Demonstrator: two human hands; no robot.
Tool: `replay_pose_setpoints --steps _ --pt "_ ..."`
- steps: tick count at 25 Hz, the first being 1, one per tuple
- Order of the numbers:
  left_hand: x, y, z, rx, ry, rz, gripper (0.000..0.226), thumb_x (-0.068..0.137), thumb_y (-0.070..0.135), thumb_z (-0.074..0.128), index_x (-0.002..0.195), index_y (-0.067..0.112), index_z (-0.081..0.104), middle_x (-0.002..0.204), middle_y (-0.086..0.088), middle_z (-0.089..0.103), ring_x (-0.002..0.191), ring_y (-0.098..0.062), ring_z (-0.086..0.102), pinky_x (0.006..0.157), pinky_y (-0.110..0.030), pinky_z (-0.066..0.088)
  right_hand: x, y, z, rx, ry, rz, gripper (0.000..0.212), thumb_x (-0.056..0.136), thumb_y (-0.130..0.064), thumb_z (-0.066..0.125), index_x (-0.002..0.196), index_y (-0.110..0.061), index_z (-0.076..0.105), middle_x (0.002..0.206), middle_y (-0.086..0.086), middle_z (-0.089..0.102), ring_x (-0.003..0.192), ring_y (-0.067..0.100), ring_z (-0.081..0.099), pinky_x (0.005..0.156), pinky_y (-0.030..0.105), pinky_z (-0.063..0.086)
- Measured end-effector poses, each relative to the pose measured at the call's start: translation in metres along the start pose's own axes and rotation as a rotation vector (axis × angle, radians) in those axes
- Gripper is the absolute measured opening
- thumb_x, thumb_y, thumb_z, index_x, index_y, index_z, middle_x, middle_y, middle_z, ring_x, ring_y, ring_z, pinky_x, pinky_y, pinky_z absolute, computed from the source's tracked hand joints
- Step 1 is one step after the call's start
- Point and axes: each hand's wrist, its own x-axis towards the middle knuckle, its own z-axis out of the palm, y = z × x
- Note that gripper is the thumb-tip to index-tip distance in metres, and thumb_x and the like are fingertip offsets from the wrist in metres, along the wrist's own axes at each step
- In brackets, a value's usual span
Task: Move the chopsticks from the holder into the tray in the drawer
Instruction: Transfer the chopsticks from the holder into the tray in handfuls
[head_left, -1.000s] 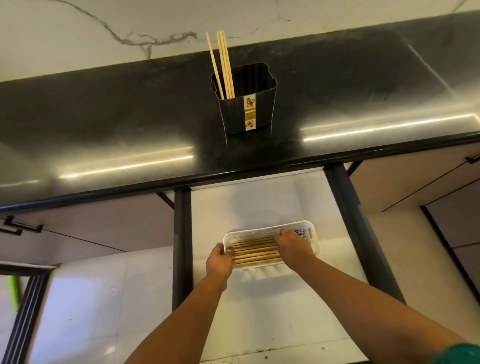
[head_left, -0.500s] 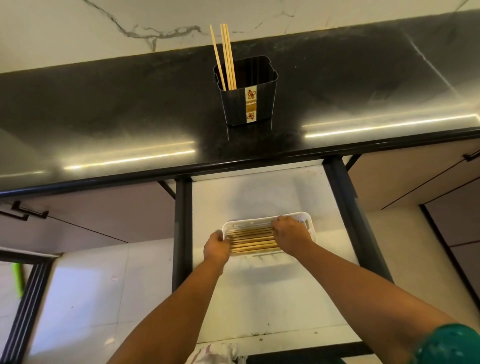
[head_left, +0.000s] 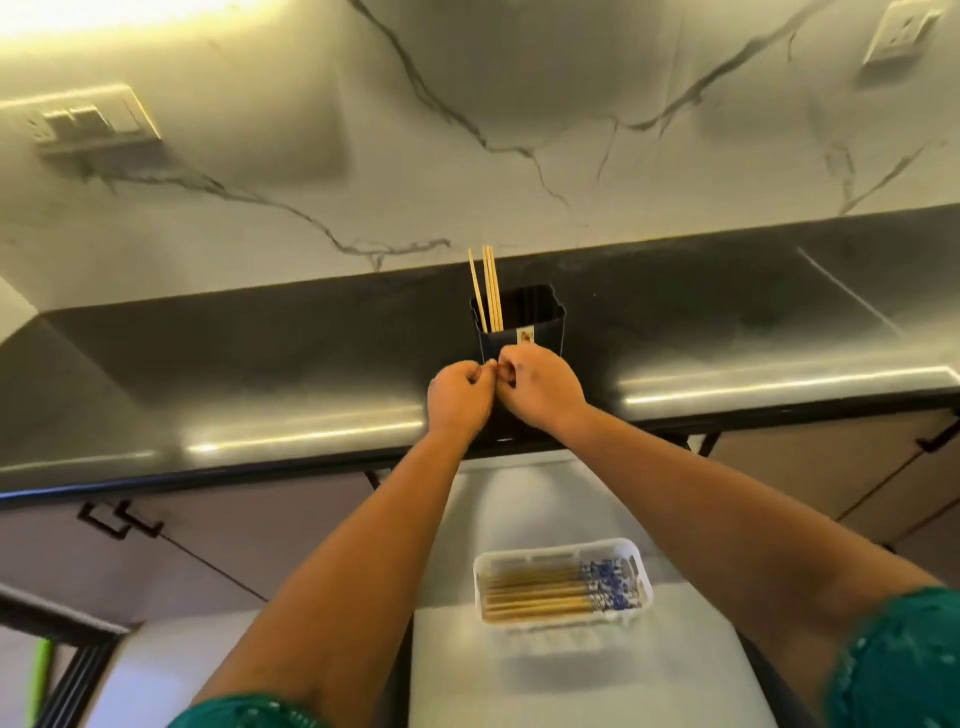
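Note:
A black holder (head_left: 537, 319) stands on the dark countertop (head_left: 260, 364) with three wooden chopsticks (head_left: 488, 291) leaning in its left side. My left hand (head_left: 457, 397) and my right hand (head_left: 543, 387) hover just in front of the holder's lower half, fingers curled and fingertips meeting. Nothing shows between the fingers. Below, in the open drawer (head_left: 571, 680), a white tray (head_left: 640, 564) holds several chopsticks (head_left: 540, 595) lying flat, blue patterned ends to the right.
A marble wall rises behind the counter, with a switch plate (head_left: 88, 122) at the left and a socket (head_left: 904, 31) at the top right. Cabinet fronts with black handles (head_left: 119, 519) flank the drawer. A green object (head_left: 39, 680) stands at the lower left.
Both hands have left the tray in the drawer and risen to the front of the holder, coming together. The view has tilted upward, so more of the wall shows.

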Motion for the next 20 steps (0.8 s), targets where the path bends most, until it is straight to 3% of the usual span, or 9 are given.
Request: replay_pose_setpoints --steps 3,5,11,15,20 --pt "0.040 0.024 -0.011 -0.154 0.015 -0.046 0.015 0.089 0.020 0.050 0.096 0.016 0.063 0.088 0.002 0.063 0.075 -0.010 0.057 0.065 -0.028 0.047 0.049 -0.003 -0.011 0.058 0.018 0.066 0.008 0.087 -0.022 0.059 0.083 -0.016 0.058 0.088 0.001 0.055 0.075 0.016 0.055 0.066 0.030 0.042" --pt "0.059 0.028 -0.015 -0.232 -0.001 -0.076 0.025 0.089 0.016 0.051 0.113 0.022 0.059 0.100 0.007 0.062 0.084 -0.008 0.058 0.067 -0.023 0.046 0.080 0.007 -0.013 0.068 -0.019 0.150 0.020 0.086 -0.020 0.062 0.105 -0.014 0.060 0.110 0.007 0.057 0.094 0.020 0.059 0.081 0.032 0.049" --pt "0.107 0.010 -0.018 -0.246 -0.012 -0.118 0.031 0.089 0.015 0.057 0.120 0.017 0.056 0.106 0.006 0.062 0.093 -0.004 0.056 0.064 -0.012 0.037 0.155 0.039 0.003 -0.072 -0.247 0.352 0.041 0.091 -0.029 0.059 0.124 -0.005 0.056 0.121 0.015 0.063 0.111 0.028 0.059 0.091 0.036 0.047" --pt "0.141 -0.005 -0.011 -0.227 -0.043 -0.109 0.033 0.089 0.015 0.058 0.122 0.017 0.055 0.106 0.006 0.062 0.097 -0.008 0.058 0.069 -0.014 0.040 0.185 0.050 0.029 -0.185 -0.393 0.436 0.051 0.091 -0.036 0.061 0.128 -0.002 0.052 0.123 0.015 0.061 0.113 0.028 0.059 0.091 0.034 0.045" --pt "0.150 -0.023 0.014 -0.154 -0.171 -0.097 0.037 0.090 0.016 0.057 0.127 0.018 0.053 0.114 0.004 0.064 0.090 -0.001 0.055 0.072 -0.014 0.041 0.212 0.059 0.053 -0.037 -0.592 0.585 0.041 0.093 -0.026 0.059 0.127 -0.004 0.054 0.122 0.015 0.060 0.111 0.027 0.059 0.094 0.036 0.048"
